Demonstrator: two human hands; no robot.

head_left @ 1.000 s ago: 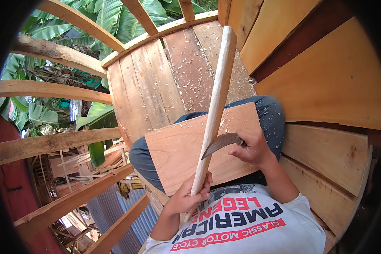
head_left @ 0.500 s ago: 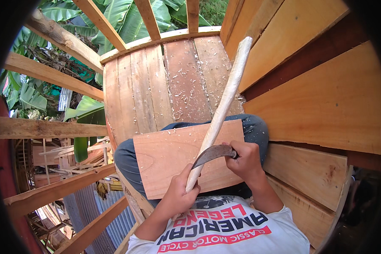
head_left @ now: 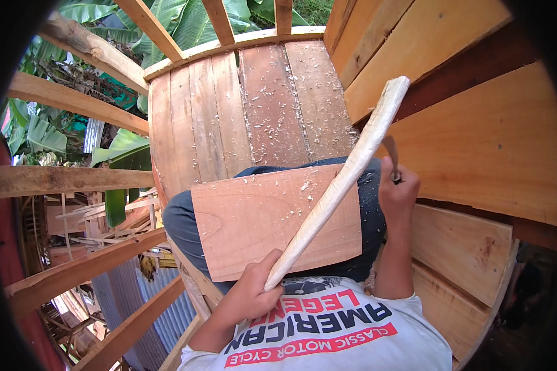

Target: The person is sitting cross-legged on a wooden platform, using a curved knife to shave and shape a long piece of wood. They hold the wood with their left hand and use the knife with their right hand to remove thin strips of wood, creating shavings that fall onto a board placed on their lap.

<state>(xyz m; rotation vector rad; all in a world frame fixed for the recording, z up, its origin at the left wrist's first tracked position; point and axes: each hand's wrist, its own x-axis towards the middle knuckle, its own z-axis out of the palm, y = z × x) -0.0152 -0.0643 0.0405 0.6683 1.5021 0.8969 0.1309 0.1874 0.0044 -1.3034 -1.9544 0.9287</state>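
Observation:
A long pale whittled wooden stick [head_left: 339,185] slants up and right from my waist, across my lap. My left hand [head_left: 257,289] is closed round its near end. My right hand [head_left: 398,191] grips the handle of a small sickle [head_left: 390,150], beside the stick's right side and apart from it. The sickle's curved dark blade is seen nearly edge-on and partly blurred, pointing away from me. A flat rectangular wooden board [head_left: 247,219] lies across my crossed legs under the stick, with a few shavings on it.
Wood shavings lie scattered over the plank floor [head_left: 216,123] ahead. Wooden plank walls [head_left: 476,161] rise close on my right. Open slatted railing [head_left: 74,179] curves round the left and far sides, with banana leaves [head_left: 185,37] and corrugated sheets [head_left: 120,303] beyond.
My right hand has moved right and away from me, lifting the sickle off the stick. The stick's far end has swung right and lower.

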